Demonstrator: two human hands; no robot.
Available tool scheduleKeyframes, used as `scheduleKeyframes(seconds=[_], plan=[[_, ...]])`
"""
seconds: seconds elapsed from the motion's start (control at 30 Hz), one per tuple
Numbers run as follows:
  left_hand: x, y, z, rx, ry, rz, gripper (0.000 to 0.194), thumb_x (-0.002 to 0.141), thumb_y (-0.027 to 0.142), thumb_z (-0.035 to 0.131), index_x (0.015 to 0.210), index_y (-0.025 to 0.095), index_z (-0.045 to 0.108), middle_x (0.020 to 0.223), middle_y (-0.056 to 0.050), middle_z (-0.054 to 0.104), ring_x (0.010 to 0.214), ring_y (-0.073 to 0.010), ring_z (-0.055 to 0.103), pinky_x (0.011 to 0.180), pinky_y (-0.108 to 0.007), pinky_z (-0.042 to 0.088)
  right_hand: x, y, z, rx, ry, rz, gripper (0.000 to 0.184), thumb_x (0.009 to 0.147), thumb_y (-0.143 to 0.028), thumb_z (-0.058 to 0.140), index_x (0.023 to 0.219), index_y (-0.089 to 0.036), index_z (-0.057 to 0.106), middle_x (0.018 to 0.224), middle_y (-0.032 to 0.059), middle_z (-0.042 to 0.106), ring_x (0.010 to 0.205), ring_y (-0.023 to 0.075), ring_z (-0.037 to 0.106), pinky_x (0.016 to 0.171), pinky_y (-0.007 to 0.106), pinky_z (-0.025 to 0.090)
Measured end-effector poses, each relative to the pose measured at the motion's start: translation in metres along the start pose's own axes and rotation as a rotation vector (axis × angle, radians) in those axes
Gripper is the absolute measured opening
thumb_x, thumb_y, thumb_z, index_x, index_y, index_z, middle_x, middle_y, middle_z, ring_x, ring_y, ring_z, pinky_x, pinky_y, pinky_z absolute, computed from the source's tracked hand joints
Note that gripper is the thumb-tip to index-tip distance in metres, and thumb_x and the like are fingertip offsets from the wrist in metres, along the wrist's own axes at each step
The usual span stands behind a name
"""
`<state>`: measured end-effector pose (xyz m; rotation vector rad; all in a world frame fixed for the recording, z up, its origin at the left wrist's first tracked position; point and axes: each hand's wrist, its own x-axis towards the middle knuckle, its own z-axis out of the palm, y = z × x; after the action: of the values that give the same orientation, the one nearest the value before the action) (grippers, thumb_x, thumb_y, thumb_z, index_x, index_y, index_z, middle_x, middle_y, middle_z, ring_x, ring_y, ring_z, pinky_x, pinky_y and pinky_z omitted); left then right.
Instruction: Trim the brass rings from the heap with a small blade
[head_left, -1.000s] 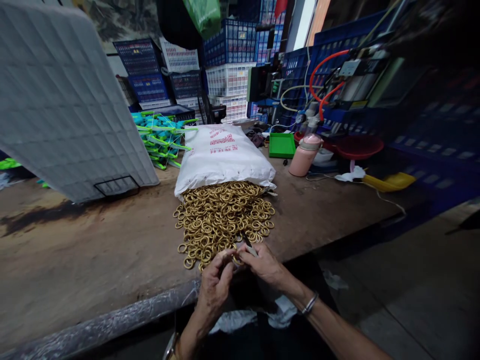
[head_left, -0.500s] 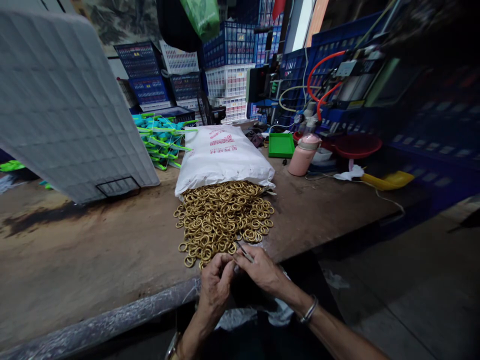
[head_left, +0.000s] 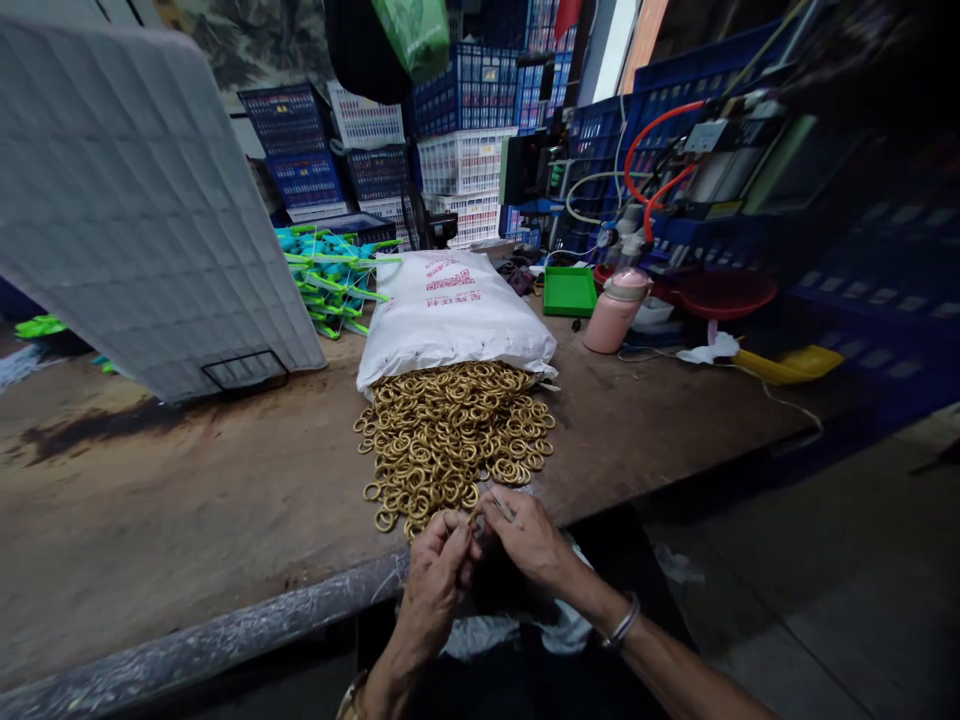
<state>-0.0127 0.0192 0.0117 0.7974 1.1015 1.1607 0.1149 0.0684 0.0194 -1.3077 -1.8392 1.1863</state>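
Note:
At the table's front edge, my left hand [head_left: 436,562] is closed in a pinch, with a bit of a brass-coloured ring [head_left: 471,519] showing at its fingertips. My right hand [head_left: 526,538] is closed around a thin metal tool [head_left: 504,509], whose exact kind I cannot make out. The fingertips of both hands almost meet around the ring. Just beyond them lies a heap of brass-coloured rings [head_left: 442,430], spilling from the mouth of a white sack [head_left: 457,310] with red print.
A tall pale padded panel [head_left: 150,220] stands at left, beside green and blue plastic pieces [head_left: 334,285]. Rightward are a green tray [head_left: 568,292], a pink bottle [head_left: 616,312], a yellow scoop [head_left: 791,364] and a machine with red hoses [head_left: 660,200]. Stacked crates [head_left: 469,160] fill the back.
The right hand has turned the metal tool, so its dark tip no longer points out over the rings. My left fingers have shifted slightly and a ring edge now shows. The view has moved slightly left.

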Motion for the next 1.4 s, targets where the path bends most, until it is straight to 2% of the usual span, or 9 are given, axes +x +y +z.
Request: scheduleKeyframes(seconds=[0.1, 0.23, 0.4, 0.6, 0.77, 0.97, 1.1, 1.23, 1.4], plan=[[0.001, 0.001, 0.001, 0.016, 0.029, -0.006, 0.035, 0.072, 0.051, 0.057, 0.069, 0.017, 0.048, 0.052, 0.007, 0.042, 0.038, -0.0032, 0.026, 0.037, -0.017, 0.018, -0.005, 0.002, 0.003, -0.226, -0.053, -0.1, 0.014, 0.077, -0.017, 0.04, 0.071, -0.019, 0.052, 0.061, -0.0015, 0.053, 0.057, 0.0111, 0.044, 0.055, 0.022, 0.029], [-0.001, 0.002, 0.0, 0.069, 0.061, 0.01, 0.037, 0.07, 0.052, 0.058, 0.064, 0.017, 0.047, 0.048, 0.008, 0.039, 0.037, -0.0033, 0.026, 0.037, -0.017, 0.018, -0.008, 0.01, 0.006, -0.446, -0.107, -0.13, 0.027, 0.065, -0.005, 0.039, 0.082, -0.02, 0.053, 0.065, -0.0008, 0.055, 0.06, 0.0127, 0.047, 0.057, 0.023, 0.027], [-0.017, 0.006, 0.004, 0.045, -0.018, -0.022, 0.034, 0.071, 0.049, 0.058, 0.066, 0.017, 0.048, 0.047, 0.007, 0.043, 0.034, -0.0025, 0.027, 0.034, -0.017, 0.017, 0.001, 0.024, -0.001, -0.623, -0.014, -0.047, 0.023, 0.071, -0.008, 0.038, 0.086, -0.017, 0.053, 0.064, 0.0012, 0.056, 0.057, 0.0132, 0.047, 0.054, 0.024, 0.024], [-0.023, -0.006, 0.001, -0.202, -0.042, -0.193, 0.035, 0.071, 0.05, 0.059, 0.068, 0.016, 0.051, 0.048, 0.006, 0.046, 0.035, -0.0028, 0.029, 0.034, -0.015, 0.02, 0.01, 0.016, 0.005, -0.616, 0.08, 0.023, 0.015, 0.077, -0.011, 0.041, 0.083, -0.019, 0.052, 0.069, 0.0013, 0.059, 0.062, 0.013, 0.052, 0.055, 0.023, 0.025], [-0.019, -0.011, -0.005, -0.278, 0.025, -0.146, 0.03, 0.069, 0.044, 0.062, 0.068, 0.015, 0.053, 0.055, 0.002, 0.055, 0.038, -0.0042, 0.038, 0.033, -0.015, 0.025, 0.018, 0.012, 0.018, -0.697, 0.114, 0.069, 0.011, 0.081, -0.02, 0.046, 0.091, -0.019, 0.05, 0.082, 0.0057, 0.063, 0.072, 0.0167, 0.057, 0.06, 0.025, 0.028], [-0.016, -0.003, -0.005, -0.41, 0.042, -0.214, 0.036, 0.061, 0.038, 0.07, 0.088, 0.019, 0.056, 0.064, 0.0, 0.061, 0.045, -0.0086, 0.049, 0.034, -0.016, 0.03, 0.023, 0.017, 0.018, -0.697, 0.132, 0.015, 0.014, 0.078, -0.012, 0.043, 0.087, -0.019, 0.051, 0.082, 0.0032, 0.062, 0.075, 0.0155, 0.057, 0.061, 0.024, 0.028], [-0.013, 0.002, -0.009, -0.473, 0.072, -0.272, 0.03, 0.06, 0.039, 0.072, 0.073, 0.015, 0.06, 0.071, -0.003, 0.062, 0.057, -0.0104, 0.055, 0.042, -0.017, 0.036, 0.024, 0.016, 0.01, -0.65, 0.13, 0.02, 0.015, 0.076, -0.009, 0.043, 0.083, -0.019, 0.052, 0.08, 0.0026, 0.061, 0.073, 0.0143, 0.055, 0.06, 0.023, 0.027], [-0.002, 0.004, -0.01, -0.403, 0.072, -0.171, 0.027, 0.064, 0.037, 0.07, 0.07, 0.015, 0.057, 0.074, -0.003, 0.061, 0.063, -0.0121, 0.056, 0.042, -0.018, 0.038, 0.025, 0.017, 0.001, -0.585, 0.109, -0.023, 0.014, 0.076, -0.01, 0.044, 0.079, -0.019, 0.054, 0.072, 0.0009, 0.061, 0.066, 0.0133, 0.053, 0.059, 0.022, 0.028], [0.018, -0.001, -0.008, -0.132, 0.156, -0.01, 0.032, 0.068, 0.042, 0.065, 0.083, 0.017, 0.055, 0.056, 0.005, 0.052, 0.045, -0.008, 0.046, 0.034, -0.015, 0.033, 0.022, 0.019, -0.009, -0.433, 0.097, -0.222, 0.025, 0.072, -0.006, 0.044, 0.088, -0.019, 0.057, 0.081, 0.0032, 0.061, 0.075, 0.0151, 0.053, 0.066, 0.023, 0.035]])
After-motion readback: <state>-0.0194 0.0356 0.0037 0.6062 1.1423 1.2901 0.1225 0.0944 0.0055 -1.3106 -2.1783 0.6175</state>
